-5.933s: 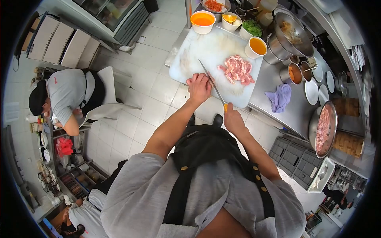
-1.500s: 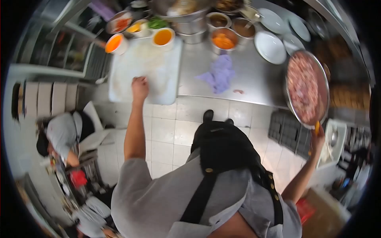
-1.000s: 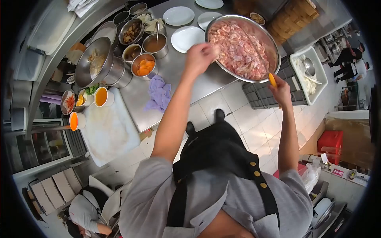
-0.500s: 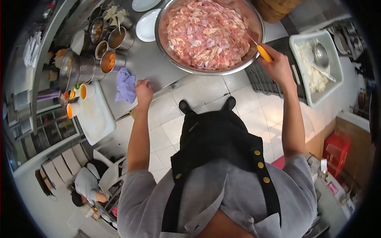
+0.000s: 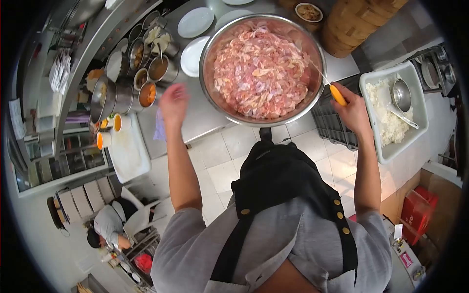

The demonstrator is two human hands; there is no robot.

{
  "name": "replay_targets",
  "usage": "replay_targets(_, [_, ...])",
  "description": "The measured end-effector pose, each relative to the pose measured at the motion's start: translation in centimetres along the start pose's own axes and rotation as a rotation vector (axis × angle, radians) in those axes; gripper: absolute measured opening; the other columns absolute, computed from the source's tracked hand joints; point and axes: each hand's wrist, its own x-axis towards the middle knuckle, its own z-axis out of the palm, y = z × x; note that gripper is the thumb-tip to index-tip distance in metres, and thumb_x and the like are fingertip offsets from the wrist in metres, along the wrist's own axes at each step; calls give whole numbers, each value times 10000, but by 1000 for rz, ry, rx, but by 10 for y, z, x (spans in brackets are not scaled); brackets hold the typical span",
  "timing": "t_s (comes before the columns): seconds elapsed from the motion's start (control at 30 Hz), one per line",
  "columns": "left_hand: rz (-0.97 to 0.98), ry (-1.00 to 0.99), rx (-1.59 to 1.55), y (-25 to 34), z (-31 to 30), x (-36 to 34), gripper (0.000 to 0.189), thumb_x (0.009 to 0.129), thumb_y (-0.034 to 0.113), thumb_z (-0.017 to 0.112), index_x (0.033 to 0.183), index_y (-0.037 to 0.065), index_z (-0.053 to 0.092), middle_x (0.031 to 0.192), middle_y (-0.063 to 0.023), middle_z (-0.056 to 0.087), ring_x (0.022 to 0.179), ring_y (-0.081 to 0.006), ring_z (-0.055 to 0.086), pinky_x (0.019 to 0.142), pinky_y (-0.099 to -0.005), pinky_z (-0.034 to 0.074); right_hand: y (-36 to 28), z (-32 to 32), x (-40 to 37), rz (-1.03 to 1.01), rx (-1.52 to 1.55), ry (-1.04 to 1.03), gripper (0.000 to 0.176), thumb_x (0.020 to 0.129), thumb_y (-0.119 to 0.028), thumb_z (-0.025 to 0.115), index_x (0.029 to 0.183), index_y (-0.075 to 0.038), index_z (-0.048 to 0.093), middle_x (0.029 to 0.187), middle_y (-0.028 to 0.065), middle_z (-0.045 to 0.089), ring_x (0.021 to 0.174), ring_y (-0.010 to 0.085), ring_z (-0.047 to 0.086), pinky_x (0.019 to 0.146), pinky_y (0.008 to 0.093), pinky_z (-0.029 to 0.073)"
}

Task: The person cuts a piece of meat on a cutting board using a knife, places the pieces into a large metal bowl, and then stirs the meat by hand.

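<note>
While the right hand [image 5: 354, 112] is clenched around the orange handle, the knife [image 5: 338, 95] runs on a slant, its thin blade pointing up and to the left, away from the person. The handle sits in the fist just outside the steel bowl [image 5: 205, 93] of raw meat [image 5: 259, 68], and the blade crosses the bowl's near right rim. The left hand [image 5: 173, 100] hangs above the steel counter [image 5: 205, 117], near a purple cloth [image 5: 159, 132]; it is blurred but seems loose and empty.
</note>
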Motion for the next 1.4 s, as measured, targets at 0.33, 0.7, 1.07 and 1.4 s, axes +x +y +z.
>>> replay_targets(0.33, [616,-1006,968,68,233,46,503,746,416,696,1193,193,633,1154,-208,611,1100,-351,563,962,-441,415,-4,-5,18,44,42,60,441,770,-102,679,1204,-82,603,1057,212,645,981,355,629,847,364,494])
replay_targets(0.7, [599,-709,677,35,281,113,405,670,292,737,1053,163,701,1027,-161,667,988,-322,620,873,-416,464,32,-30,22,43,258,8,442,768,-74,697,1200,-86,605,995,217,651,910,368,640,795,351,501])
replay_targets(1.07, [-238,-886,362,97,197,124,126,635,27,727,687,29,612,647,16,579,596,-67,529,540,-240,433,59,-46,35,-36,308,-36,446,758,-73,700,1193,-72,602,1053,202,646,924,367,636,804,365,509])
replay_targets(1.4, [329,-888,742,155,128,-9,322,730,139,704,1033,53,638,1005,-148,634,925,-294,613,841,-376,478,56,-43,49,-85,296,-131,445,770,-64,682,1206,-80,599,946,222,655,805,368,650,729,354,506])
